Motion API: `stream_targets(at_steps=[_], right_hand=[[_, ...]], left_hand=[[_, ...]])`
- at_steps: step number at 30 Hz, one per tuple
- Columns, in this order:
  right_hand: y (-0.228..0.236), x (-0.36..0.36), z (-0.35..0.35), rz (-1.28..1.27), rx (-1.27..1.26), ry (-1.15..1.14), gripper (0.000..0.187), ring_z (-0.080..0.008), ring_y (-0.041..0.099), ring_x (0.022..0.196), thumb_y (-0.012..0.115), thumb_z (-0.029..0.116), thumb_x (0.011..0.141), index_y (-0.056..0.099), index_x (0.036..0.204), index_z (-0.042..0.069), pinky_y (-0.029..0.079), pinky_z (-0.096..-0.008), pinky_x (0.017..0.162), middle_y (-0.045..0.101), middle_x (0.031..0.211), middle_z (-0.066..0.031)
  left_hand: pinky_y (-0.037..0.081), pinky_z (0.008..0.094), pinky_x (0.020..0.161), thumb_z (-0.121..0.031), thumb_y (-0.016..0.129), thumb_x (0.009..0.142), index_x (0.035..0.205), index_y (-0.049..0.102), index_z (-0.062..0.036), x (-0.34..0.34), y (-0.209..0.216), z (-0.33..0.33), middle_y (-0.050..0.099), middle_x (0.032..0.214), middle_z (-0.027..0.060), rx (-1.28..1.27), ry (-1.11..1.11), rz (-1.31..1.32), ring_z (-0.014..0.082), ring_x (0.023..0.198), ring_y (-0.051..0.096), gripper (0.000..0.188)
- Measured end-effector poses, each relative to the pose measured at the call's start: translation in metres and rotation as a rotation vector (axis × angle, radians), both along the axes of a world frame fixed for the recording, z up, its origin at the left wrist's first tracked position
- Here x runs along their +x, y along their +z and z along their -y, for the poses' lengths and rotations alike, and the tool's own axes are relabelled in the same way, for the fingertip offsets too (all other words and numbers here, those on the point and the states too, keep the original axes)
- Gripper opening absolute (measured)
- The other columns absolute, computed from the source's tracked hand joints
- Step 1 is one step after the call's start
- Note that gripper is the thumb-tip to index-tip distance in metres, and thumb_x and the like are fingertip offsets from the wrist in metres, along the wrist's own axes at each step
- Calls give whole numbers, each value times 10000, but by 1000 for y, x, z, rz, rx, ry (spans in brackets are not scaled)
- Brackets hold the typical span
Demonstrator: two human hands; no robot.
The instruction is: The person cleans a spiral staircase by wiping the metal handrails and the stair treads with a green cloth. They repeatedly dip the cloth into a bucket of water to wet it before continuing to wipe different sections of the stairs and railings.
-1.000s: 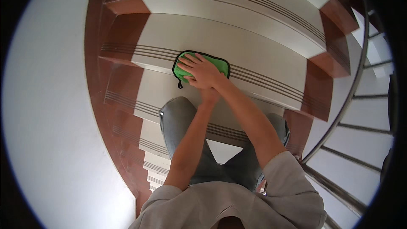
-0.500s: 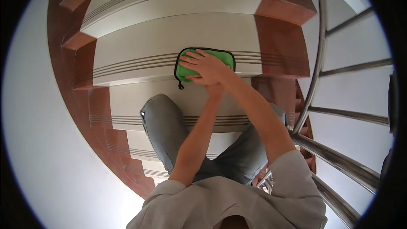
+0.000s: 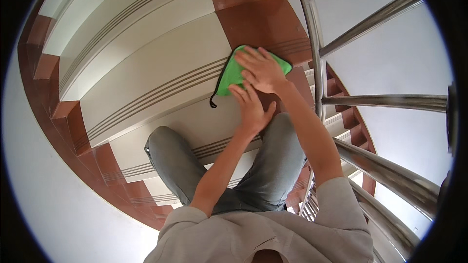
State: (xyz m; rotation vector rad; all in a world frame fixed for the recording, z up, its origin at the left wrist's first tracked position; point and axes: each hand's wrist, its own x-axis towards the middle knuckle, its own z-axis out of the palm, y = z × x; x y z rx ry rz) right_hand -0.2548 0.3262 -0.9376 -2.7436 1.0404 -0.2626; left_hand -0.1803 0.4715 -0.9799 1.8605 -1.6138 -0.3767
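A green cleaning cloth (image 3: 230, 76) with a black border and a small black loop lies over the front edge of a stair step, across the join of its cream and red-brown parts. My right hand (image 3: 263, 69) presses on it from above, fingers stretched out flat and slightly blurred. Below it, my left hand (image 3: 252, 111) is open, thumb apart, its fingertips at the lower edge of the cloth near my right wrist. Part of the cloth is hidden under the right hand.
Metal railing bars (image 3: 319, 75) rise close to the right of the cloth. More cream steps (image 3: 146, 24) with dark grooves climb ahead, with a white wall (image 3: 53, 185) to the left. My knees (image 3: 168, 141) are against the lower step.
The cloth and both hands have moved right along the step, from the cream part toward the red-brown end by the railing. My left hand has come out from beneath the right. The view has turned.
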Motion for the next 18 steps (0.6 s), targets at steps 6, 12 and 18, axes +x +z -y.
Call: stream_targets(at_steps=[6, 12, 18], right_hand=[[-20, -55, 21, 133, -177, -656, 561, -270, 336, 1519, 427, 313, 1038, 432, 1560, 110, 262, -474, 1246, 407, 1623, -93], [-29, -45, 44, 498, 13, -1091, 591, -415, 415, 1435, 461, 293, 1000, 455, 1513, 1, 337, -548, 1169, 415, 1581, -234], [-67, -56, 58, 530, -334, -1171, 591, -474, 378, 1432, 525, 220, 959, 464, 1458, -92, 218, -660, 1186, 433, 1515, -319]], left_hand=[[281, 528, 1199, -270, 636, 921, 1475, 424, 89, 1, 55, 57, 391, 1573, 264, 18, -196, 200, 389, 1443, 358, 692], [275, 478, 1231, -245, 547, 959, 1467, 457, 63, 6, 38, 142, 393, 1576, 263, -184, -462, 368, 381, 1474, 368, 601], [257, 486, 1244, -239, 517, 976, 1502, 421, 51, -3, 39, 153, 359, 1601, 257, -126, -493, 410, 376, 1508, 320, 609]])
